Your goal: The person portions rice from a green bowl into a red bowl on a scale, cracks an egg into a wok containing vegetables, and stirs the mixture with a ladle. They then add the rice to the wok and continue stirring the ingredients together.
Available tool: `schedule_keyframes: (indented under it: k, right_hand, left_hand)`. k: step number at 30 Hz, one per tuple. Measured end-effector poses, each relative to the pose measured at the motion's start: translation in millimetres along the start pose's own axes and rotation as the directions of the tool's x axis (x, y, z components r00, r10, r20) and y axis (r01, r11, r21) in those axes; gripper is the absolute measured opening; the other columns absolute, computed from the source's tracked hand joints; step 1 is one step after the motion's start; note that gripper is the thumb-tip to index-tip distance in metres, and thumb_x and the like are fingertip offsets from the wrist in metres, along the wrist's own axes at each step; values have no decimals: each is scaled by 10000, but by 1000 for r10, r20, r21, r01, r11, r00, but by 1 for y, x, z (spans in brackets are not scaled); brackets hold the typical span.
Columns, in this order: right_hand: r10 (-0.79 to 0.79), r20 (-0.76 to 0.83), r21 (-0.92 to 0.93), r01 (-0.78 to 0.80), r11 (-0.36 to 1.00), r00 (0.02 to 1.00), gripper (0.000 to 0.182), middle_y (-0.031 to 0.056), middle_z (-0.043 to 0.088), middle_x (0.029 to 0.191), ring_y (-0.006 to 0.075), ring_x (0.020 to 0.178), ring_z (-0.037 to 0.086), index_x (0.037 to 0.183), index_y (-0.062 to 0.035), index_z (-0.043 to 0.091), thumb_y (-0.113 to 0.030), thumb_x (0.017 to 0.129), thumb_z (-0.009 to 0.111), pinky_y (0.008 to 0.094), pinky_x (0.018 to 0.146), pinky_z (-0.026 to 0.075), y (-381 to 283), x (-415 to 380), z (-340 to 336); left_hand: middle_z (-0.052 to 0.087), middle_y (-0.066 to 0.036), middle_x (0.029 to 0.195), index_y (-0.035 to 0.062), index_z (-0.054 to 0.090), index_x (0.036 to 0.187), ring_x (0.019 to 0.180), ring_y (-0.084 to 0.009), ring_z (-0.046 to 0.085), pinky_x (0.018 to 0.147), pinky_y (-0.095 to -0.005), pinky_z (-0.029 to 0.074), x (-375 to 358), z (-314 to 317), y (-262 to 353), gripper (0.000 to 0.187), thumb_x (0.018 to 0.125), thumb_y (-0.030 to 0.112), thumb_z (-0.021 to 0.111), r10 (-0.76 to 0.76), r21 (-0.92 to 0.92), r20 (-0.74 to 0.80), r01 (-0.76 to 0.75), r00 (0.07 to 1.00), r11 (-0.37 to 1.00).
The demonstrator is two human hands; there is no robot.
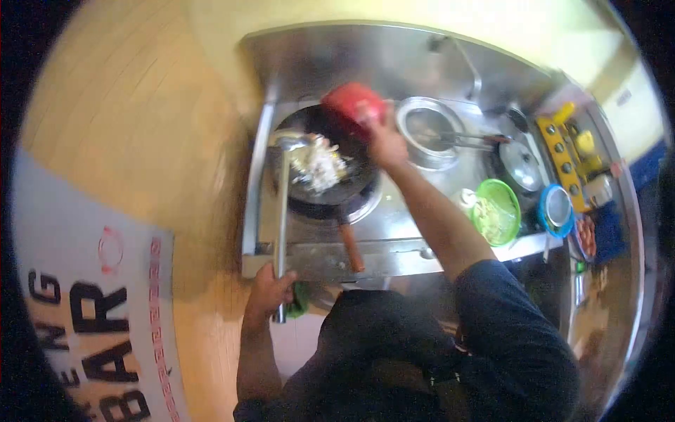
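Note:
My left hand (270, 290) is closed around the lower handle of a long metal ladle (283, 211). The ladle's head rests in a black wok (362, 179), at the left edge of a heap of white rice (323, 167) with yellowish bits in it. Above the wok's far right rim, my right hand (387, 144) grips a red bowl (351, 104), which looks tilted and is blurred by motion. The inside of the bowl is hidden from me. A wooden wok handle (351, 248) points toward my body.
Right of the wok is a metal pot (429, 133) with a utensil across it. Farther right are a lidded pan (520, 165), a green bowl (498, 213) of pale food and a blue bowl with a strainer (557, 209). A steel backsplash (394, 60) stands behind. A green cloth (299, 299) hangs near my left hand.

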State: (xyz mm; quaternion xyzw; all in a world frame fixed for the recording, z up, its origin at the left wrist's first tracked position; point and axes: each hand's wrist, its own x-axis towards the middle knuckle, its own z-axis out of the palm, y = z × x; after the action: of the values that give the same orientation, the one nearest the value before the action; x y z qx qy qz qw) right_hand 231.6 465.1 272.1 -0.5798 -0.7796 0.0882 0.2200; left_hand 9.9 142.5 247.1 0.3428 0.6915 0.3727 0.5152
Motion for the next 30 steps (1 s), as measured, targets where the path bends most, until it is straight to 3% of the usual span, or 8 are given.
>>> schedule_keyframes:
  k: [5, 11, 12, 17, 20, 24, 28, 30]
  right_hand:
    - [16, 249, 133, -50, 990, 968, 830, 260, 360, 1382, 374, 915, 645, 1437, -405, 178, -100, 779, 581, 437, 786, 530, 28, -37, -83]
    - [236, -659, 528, 216, 821, 714, 663, 167, 602, 1117, 231, 1006, 606, 1322, -101, 439, 21, 676, 527, 376, 861, 493, 236, -190, -255]
    - [604, -417, 559, -333, 760, 679, 571, 127, 644, 992, 206, 818, 633, 1266, -68, 478, 7, 703, 530, 343, 729, 532, 297, -238, -280]
    - [819, -543, 838, -177, 515, -185, 439, 78, 605, 1012, 170, 826, 583, 1160, -20, 513, 11, 723, 515, 316, 659, 491, 602, -467, -349]
    - [780, -460, 888, -217, 405, -424, 428, 135, 623, 824, 192, 541, 594, 1142, 10, 516, -23, 716, 537, 331, 433, 481, 704, -537, -377]
    - [796, -303, 953, -184, 241, -525, 363, 140, 628, 822, 225, 503, 599, 1080, 16, 553, -25, 720, 577, 323, 418, 503, 843, -605, -369]
    - [922, -247, 944, 141, 298, -299, 289, 135, 628, 839, 228, 517, 592, 1070, 31, 555, -65, 798, 575, 329, 472, 504, 897, -621, -374]
    - [981, -193, 976, -102, 194, 20, 305, 136, 643, 931, 213, 794, 621, 995, -22, 636, -287, 843, 628, 352, 625, 519, 902, -640, -385]
  left_hand:
    - [524, -34, 764, 36, 484, 1073, 594, -122, 524, 476, -264, 451, -18, 41, 31, 299, 817, 144, 592, 7, -142, -146, -28, 989, 989]
    - [512, -28, 703, 21, 466, 1130, 544, -112, 463, 476, -272, 412, 36, 49, -14, 384, 840, 241, 587, 42, 56, -63, -39, 997, 998]
    - [512, -26, 702, 24, 473, 1120, 547, -113, 464, 480, -273, 411, 38, 65, -12, 373, 843, 247, 586, 18, 66, -86, -13, 996, 998]
    - [515, -16, 699, 41, 509, 1071, 562, -115, 469, 501, -277, 407, 47, 157, 9, 327, 857, 278, 577, -79, 72, -207, 96, 975, 993]
    - [516, -11, 696, 50, 530, 1041, 571, -116, 472, 513, -279, 404, 54, 207, 18, 305, 865, 296, 571, -126, 58, -259, 145, 958, 988]
    - [518, -3, 694, 63, 559, 1002, 583, -118, 476, 530, -282, 400, 51, 232, 22, 286, 876, 320, 564, -160, 41, -331, 184, 930, 982]
    - [520, 5, 691, 77, 588, 962, 595, -120, 480, 546, -285, 397, 53, 227, 21, 280, 887, 344, 557, -173, -6, -366, 184, 914, 983]
    - [521, 9, 690, 83, 602, 943, 601, -121, 482, 555, -286, 395, 43, 219, 13, 282, 892, 356, 553, -186, -42, -377, 184, 908, 982]
